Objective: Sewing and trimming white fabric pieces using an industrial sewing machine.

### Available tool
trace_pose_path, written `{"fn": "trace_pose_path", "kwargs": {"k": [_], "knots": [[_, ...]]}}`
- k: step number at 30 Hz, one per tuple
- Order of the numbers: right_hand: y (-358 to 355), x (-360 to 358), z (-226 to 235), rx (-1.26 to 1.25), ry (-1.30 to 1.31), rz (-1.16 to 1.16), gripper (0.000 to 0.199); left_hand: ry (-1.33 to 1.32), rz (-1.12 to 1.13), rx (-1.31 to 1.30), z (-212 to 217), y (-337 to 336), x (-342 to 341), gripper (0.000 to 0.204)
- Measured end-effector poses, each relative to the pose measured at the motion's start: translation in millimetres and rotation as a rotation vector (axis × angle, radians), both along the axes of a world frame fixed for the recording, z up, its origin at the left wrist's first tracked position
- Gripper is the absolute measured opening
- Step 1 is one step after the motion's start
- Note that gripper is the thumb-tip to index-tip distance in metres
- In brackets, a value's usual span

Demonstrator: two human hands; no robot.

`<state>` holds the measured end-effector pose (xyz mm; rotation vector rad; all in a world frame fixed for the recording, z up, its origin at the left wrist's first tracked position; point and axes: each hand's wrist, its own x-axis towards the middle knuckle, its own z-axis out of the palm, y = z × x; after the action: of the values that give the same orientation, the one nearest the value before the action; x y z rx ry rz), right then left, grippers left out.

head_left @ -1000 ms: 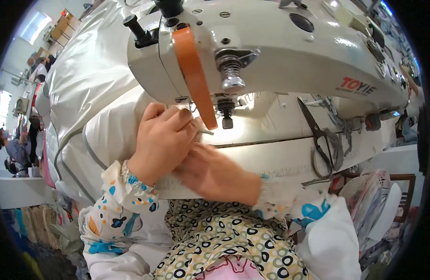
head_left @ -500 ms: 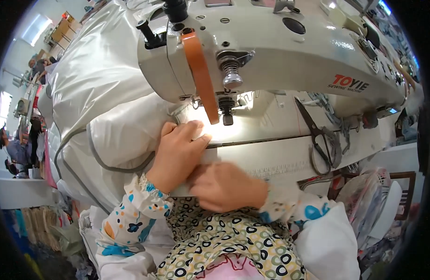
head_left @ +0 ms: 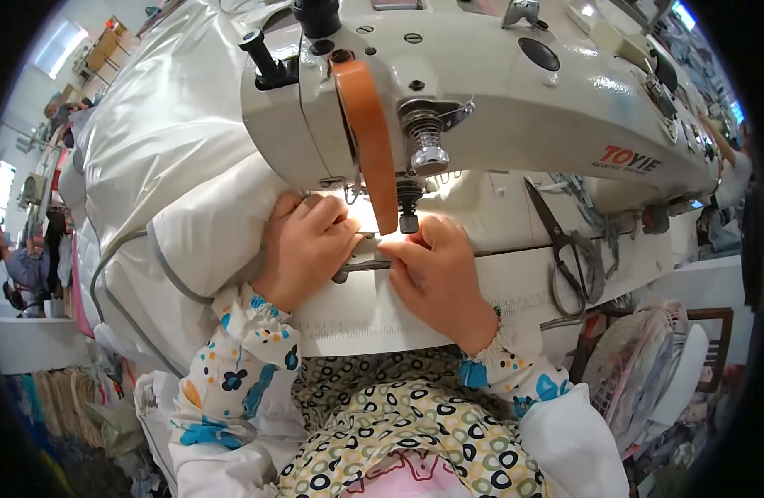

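on the white desk (head_left: pixel 361 309), the left hand (head_left: pixel 306 249) bends against white fabric (head_left: pixel 206 224), the right hand (head_left: pixel 438 274) curling near an orange guard (head_left: pixel 368 137), both grips unclear.

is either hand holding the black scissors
No, the black scissors lie to the right of the right hand, apart from both it and the left hand.

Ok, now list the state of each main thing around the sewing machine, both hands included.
Left hand: fingers bent, beside the lit area; grip partly hidden.
Right hand: fingers curled near the lit area; grip unclear.
Sewing machine: light glowing beneath its head.
Orange guard: hanging down, slightly slanted.
White fabric: bunched and creased.
Black scissors: lying flat, blades together.
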<state>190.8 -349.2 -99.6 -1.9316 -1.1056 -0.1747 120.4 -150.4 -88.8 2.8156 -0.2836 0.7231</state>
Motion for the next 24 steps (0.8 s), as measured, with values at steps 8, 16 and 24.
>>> {"fn": "trace_pose_path", "kwargs": {"k": [8, 16, 24], "knots": [[1.6, -1.3, -1.0, -0.098, -0.008, -0.039, 0.005, 0.053, -0.100, 0.003, 1.3, 5.3, -2.1, 0.011], [1.2, 0.0, -2.7, -0.132, -0.018, -0.040, 0.010, 0.105, -0.109, 0.064, 9.8, 7.7, -1.9, 0.014], [5.4, -2.9, 1.3, -0.275, -0.214, -0.041, 0.029, 0.127, -0.120, 0.126, 15.2, 10.0, -3.5, 0.020]]}}
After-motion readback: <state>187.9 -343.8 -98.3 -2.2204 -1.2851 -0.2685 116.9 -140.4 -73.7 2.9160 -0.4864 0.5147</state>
